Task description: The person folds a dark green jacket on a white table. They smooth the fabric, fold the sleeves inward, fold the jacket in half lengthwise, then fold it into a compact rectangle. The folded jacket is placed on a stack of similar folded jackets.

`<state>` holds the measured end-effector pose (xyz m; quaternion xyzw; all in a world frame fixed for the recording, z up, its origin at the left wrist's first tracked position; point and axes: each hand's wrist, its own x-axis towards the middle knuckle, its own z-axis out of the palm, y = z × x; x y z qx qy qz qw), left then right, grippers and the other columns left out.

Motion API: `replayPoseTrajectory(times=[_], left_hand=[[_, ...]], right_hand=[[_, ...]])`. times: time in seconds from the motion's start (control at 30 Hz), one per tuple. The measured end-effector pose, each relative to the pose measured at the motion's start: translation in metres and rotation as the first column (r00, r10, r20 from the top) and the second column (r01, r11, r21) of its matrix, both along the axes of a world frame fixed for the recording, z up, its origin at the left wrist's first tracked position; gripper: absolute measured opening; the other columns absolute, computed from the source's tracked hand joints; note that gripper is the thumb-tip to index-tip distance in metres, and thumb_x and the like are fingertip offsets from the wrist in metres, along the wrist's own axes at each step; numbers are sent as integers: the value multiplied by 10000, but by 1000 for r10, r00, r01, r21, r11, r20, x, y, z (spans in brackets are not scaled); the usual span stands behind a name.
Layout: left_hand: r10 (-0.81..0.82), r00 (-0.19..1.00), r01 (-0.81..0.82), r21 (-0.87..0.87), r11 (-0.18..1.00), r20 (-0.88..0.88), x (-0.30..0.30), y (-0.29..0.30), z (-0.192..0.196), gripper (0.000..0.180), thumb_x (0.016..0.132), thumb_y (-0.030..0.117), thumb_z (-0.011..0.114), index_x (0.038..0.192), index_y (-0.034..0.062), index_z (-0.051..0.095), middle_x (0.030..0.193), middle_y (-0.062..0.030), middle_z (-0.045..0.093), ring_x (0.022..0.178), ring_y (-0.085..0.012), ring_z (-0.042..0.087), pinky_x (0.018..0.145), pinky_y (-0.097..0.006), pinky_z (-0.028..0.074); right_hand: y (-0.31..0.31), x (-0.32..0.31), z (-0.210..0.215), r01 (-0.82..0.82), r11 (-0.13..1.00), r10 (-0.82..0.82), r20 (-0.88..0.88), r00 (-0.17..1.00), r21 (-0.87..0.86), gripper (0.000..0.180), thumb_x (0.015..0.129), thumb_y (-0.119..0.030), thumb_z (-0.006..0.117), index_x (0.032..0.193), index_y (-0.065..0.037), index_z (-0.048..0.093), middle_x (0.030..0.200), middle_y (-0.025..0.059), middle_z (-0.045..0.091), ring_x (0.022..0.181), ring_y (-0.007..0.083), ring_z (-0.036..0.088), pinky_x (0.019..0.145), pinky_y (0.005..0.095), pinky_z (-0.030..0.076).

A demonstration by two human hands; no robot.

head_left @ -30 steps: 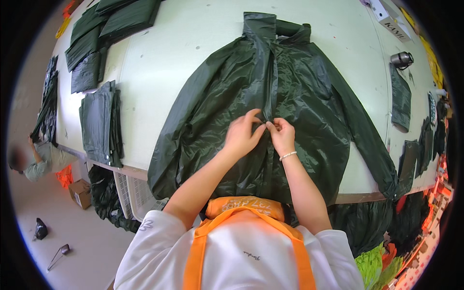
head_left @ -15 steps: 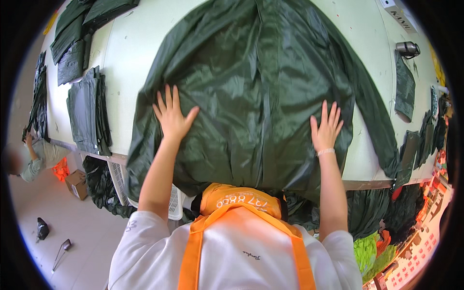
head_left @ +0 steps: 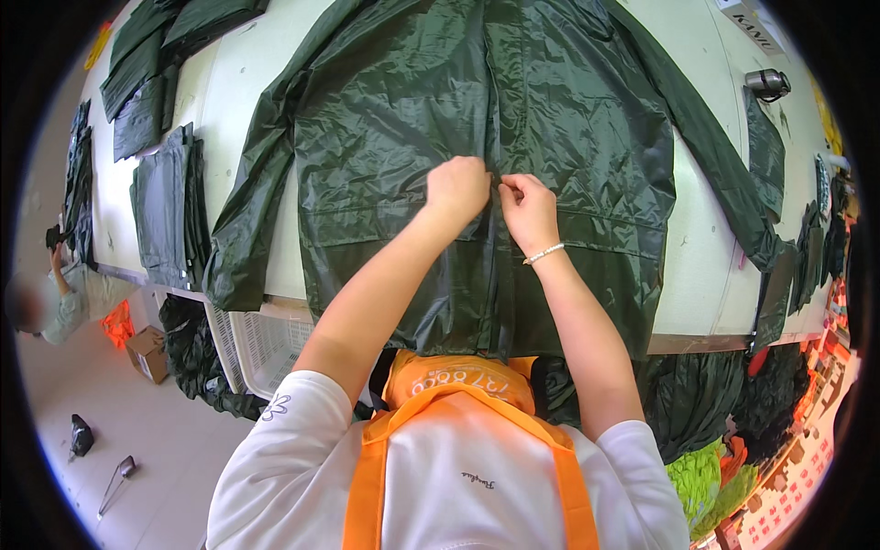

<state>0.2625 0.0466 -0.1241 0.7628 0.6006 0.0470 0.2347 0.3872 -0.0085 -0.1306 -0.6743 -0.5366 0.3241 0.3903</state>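
1. Head view: a dark green jacket [head_left: 394, 128] lies front up in the middle of the bench [head_left: 220, 110], its hem lapping over the near edge and its sleeves slanting toward that edge on either side.
2. Left hand [head_left: 458, 191]: folded nearly into a fist, knuckles up, at the jacket's front placket [head_left: 495, 247]. Its fingertips are turned inward, so I cannot tell whether they grip the cloth.
3. Right hand [head_left: 530, 211]: half curled, thumb and forefinger brought close together just beside the left fingertips, over the placket. What lies between them is too small to tell. A pale bracelet [head_left: 545, 253] circles the wrist.
4. Along the bench's left end, a folded stack [head_left: 163, 211] of dark green cloth sits toward the near corner, with larger piles [head_left: 139, 82] toward the far corner.
5. Near the right end are a metal flask [head_left: 768, 85] and, toward the far corner, a white box [head_left: 753, 23].
6. Below the near edge, left of the orange apron [head_left: 449, 380], is a white crate [head_left: 266, 344]; dark cloth [head_left: 692, 394] hangs to the right.
7. Beyond the left end, a co-worker's sleeve [head_left: 66, 316] shows, near a cardboard box [head_left: 147, 353] on the floor.
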Motion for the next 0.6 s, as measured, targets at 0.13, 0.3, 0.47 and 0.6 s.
replayPoseTrajectory(times=[0.13,0.3,0.47,0.6], left_hand=[[133,988,-112,-220,969,84,-4,6,17,264,765,307,628,725,48,661,759,-159,658,758,-335,644,668,-424,512],[47,981,-8,-205,979,188,-2,21,-12,252,791,261,626,670,40,622,645,-122,633,579,-271,600,554,-362,461],[450,610,163,-659,734,652,-22,18,-16,260,907,199,510,682,68,519,570,-3,488,477,-70,422,427,-222,309],[498,556,95,-646,757,665,-14,12,-12,239,926,230,457,753,65,477,576,-29,497,428,-106,447,383,-246,357]], right_hand=[[0,-7,5,40,997,-39,19,999,-72,117,771,-67,654,862,7,657,790,131,627,638,254,625,611,329,490],[-1,-9,-11,50,995,-67,218,974,81,106,757,-74,671,826,4,649,775,132,617,616,259,609,602,333,486],[-2,-14,-13,32,999,-35,-120,992,-29,129,762,-70,662,842,28,633,807,134,623,627,225,615,606,304,491],[-10,-21,-9,96,993,-95,-19,995,65,222,775,-146,715,836,45,619,743,91,616,623,126,583,587,254,470]])
